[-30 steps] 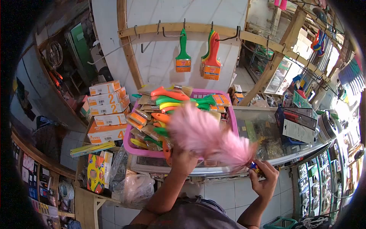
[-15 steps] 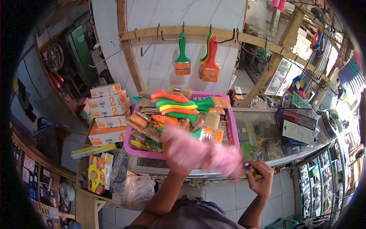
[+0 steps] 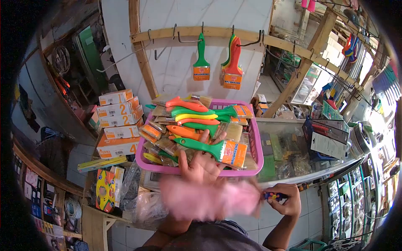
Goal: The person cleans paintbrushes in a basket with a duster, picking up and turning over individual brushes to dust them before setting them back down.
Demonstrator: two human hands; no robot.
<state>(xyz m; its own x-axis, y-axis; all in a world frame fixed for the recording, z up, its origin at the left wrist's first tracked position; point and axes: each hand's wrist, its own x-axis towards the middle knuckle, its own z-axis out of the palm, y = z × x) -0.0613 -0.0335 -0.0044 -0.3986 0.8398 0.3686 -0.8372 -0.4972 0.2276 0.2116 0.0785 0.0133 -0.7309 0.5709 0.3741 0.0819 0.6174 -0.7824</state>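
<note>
My left hand (image 3: pixel 200 164) is over the front of a pink basket (image 3: pixel 258 161), palm up. A green-handled paintbrush (image 3: pixel 201 144) with an orange label lies across its fingers, which show above and below the handle; the thumb is out to the left. My right hand (image 3: pixel 287 201), lower right, is closed around the dark, flower-patterned handle (image 3: pixel 274 195) of a pink duster (image 3: pixel 209 196). The fluffy head is smeared by motion and covers my left wrist. Behind the held brush, more paintbrushes with orange (image 3: pixel 184 132), yellow and green handles are piled in the basket.
Paintbrushes (image 3: pixel 232 62) hang from hooks on a wooden rail (image 3: pixel 167 34) above the basket. Orange and white boxes (image 3: pixel 119 147) are stacked at left. A glass counter (image 3: pixel 289 146) extends right, bearing a dark blue basket (image 3: pixel 324 140). Plastic bags (image 3: pixel 144 207) lie at front left.
The pink duster has swung down and slightly left, uncovering the green-handled paintbrush and my left fingers. My right hand has dropped slightly and still grips the duster's handle.
</note>
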